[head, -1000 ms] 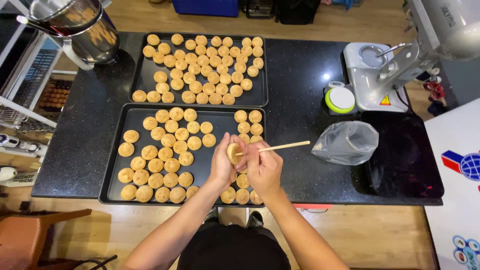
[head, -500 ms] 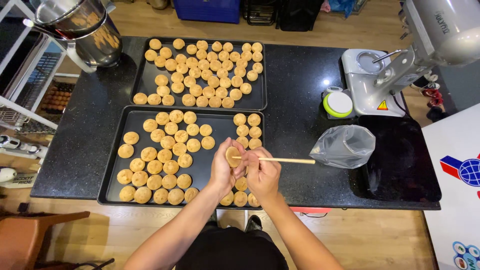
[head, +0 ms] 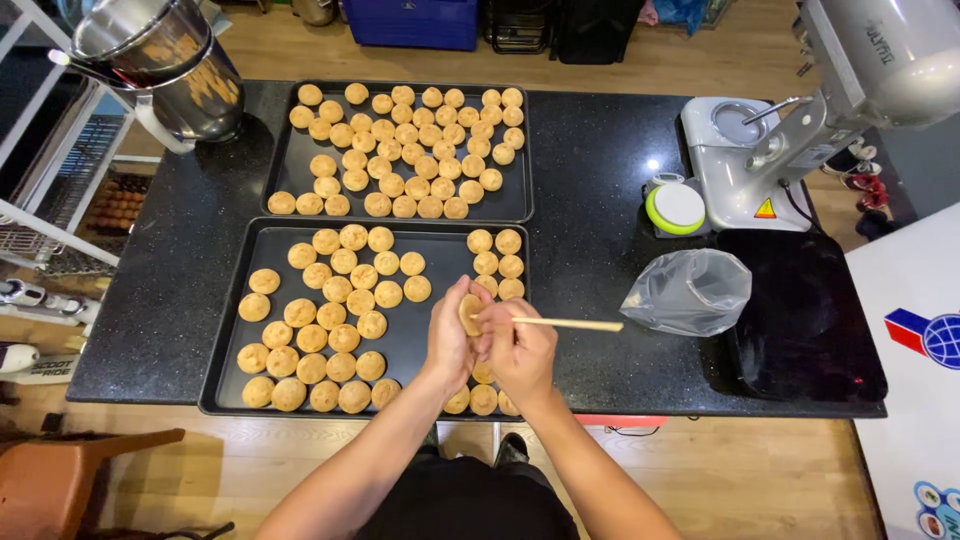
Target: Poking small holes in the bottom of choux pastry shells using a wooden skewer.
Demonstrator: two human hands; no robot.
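Golden-brown pastry puffs [head: 340, 290], black trays [head: 440, 315]

My right hand [head: 520, 350] hides the near end of the wooden stick [head: 570, 324], and both hands cover part of the front tray's [head: 225, 400] right-hand rows. The mixer [head: 850, 90] and metal pot [head: 160, 60] run off the frame's top edge.

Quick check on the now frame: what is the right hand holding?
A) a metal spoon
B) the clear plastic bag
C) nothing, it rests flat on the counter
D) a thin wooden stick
D: the right hand pinches a thin wooden stick whose tip meets the round dough piece held in the left hand, above the near tray; the plastic bag lies apart on the counter.
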